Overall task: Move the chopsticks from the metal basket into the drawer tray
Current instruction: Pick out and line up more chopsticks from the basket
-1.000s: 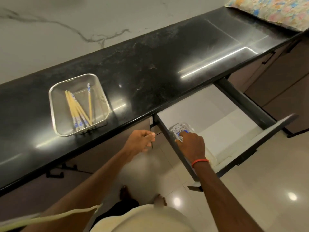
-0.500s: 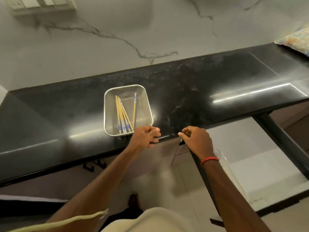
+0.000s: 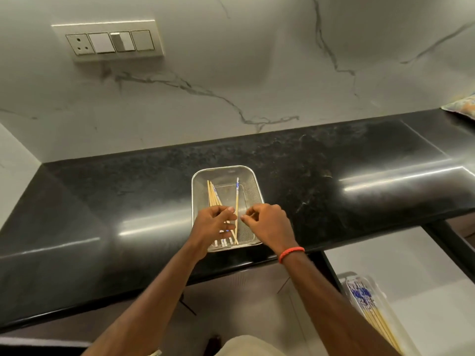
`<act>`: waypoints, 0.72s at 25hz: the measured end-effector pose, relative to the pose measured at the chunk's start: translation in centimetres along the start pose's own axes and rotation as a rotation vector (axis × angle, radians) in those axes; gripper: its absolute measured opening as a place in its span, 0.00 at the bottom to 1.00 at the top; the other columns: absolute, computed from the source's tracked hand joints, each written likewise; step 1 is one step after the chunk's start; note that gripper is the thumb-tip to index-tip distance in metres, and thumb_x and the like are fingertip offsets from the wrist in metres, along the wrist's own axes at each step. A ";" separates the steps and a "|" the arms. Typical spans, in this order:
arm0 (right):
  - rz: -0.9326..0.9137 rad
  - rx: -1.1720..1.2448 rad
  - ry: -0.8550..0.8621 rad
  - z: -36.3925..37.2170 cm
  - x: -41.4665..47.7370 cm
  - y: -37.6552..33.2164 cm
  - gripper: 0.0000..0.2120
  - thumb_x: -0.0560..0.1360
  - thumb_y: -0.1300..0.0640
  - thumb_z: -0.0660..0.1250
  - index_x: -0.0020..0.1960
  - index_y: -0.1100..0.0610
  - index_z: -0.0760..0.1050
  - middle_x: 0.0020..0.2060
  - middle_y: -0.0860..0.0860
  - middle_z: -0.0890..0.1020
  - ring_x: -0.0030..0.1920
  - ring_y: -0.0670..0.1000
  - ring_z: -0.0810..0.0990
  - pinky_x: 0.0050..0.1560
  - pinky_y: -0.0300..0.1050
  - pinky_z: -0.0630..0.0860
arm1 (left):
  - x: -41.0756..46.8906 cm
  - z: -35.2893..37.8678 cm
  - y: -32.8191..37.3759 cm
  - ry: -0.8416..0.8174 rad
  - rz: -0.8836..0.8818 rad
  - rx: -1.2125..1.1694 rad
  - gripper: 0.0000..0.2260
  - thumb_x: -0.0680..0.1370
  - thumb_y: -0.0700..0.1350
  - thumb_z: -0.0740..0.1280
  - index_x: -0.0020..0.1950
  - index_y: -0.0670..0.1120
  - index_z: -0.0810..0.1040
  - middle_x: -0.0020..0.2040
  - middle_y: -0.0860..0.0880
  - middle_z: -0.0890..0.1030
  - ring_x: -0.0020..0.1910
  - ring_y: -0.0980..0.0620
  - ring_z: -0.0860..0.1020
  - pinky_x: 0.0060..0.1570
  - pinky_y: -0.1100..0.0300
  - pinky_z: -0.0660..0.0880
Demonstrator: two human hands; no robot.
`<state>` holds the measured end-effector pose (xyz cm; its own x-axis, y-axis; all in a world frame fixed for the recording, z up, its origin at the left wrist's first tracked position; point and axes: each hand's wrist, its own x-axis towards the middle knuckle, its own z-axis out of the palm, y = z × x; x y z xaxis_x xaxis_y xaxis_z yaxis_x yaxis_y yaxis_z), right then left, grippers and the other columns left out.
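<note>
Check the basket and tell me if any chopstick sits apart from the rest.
One chopstick lies alone toward the right of the metal basket, while the others bunch at its left. Nothing looks spilled or damaged; both hands hover over the basket's near end.

Two hands, one metal basket (image 3: 250, 176), one drawer tray (image 3: 385, 299), perhaps five basket chopsticks (image 3: 236, 199).

Home kitchen, black granite counter (image 3: 334, 160), marble backsplash (image 3: 231, 73), wall socket panel (image 3: 109, 41), open drawer (image 3: 411, 273)
</note>
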<state>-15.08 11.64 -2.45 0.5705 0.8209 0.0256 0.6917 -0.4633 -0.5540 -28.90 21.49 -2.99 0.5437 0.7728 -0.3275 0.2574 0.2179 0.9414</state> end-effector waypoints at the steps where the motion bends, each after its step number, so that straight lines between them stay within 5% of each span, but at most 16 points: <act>1: 0.019 -0.004 -0.022 0.9 0.9 -0.5 0.14 0.74 0.42 0.71 0.52 0.50 0.83 0.45 0.50 0.86 0.45 0.50 0.85 0.49 0.52 0.83 | 0.7 -0.8 -0.1 0.001 -0.011 -0.018 0.10 0.80 0.48 0.69 0.55 0.43 0.83 0.48 0.45 0.88 0.42 0.48 0.87 0.42 0.54 0.84; 9: 0.098 -0.058 -0.188 6.9 5.3 -0.6 0.19 0.78 0.49 0.69 0.68 0.49 0.74 0.58 0.55 0.83 0.58 0.55 0.81 0.60 0.54 0.78 | 4.4 -4.9 -1.3 -0.042 -0.089 -0.086 0.08 0.82 0.44 0.67 0.57 0.41 0.81 0.49 0.42 0.86 0.42 0.47 0.86 0.41 0.54 0.84; 15: 0.066 -0.084 -0.150 9.1 6.6 -0.6 0.10 0.79 0.54 0.67 0.57 0.57 0.81 0.50 0.53 0.85 0.53 0.53 0.83 0.53 0.46 0.77 | 5.6 -6.0 -0.9 -0.062 -0.125 -0.154 0.08 0.82 0.45 0.66 0.55 0.42 0.81 0.51 0.42 0.85 0.44 0.46 0.86 0.43 0.51 0.85; 18: 0.073 0.003 -0.059 8.4 6.6 -0.8 0.11 0.78 0.56 0.70 0.59 0.57 0.81 0.53 0.54 0.85 0.53 0.51 0.84 0.55 0.44 0.80 | 6.2 -6.4 -0.4 -0.068 -0.125 -0.178 0.09 0.82 0.45 0.67 0.56 0.41 0.81 0.53 0.40 0.84 0.46 0.44 0.85 0.45 0.48 0.85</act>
<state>-15.58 20.21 -8.82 0.5919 0.8034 -0.0641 0.6478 -0.5216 -0.5553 -30.75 29.97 -4.84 0.5704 0.6925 -0.4416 0.1846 0.4158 0.8905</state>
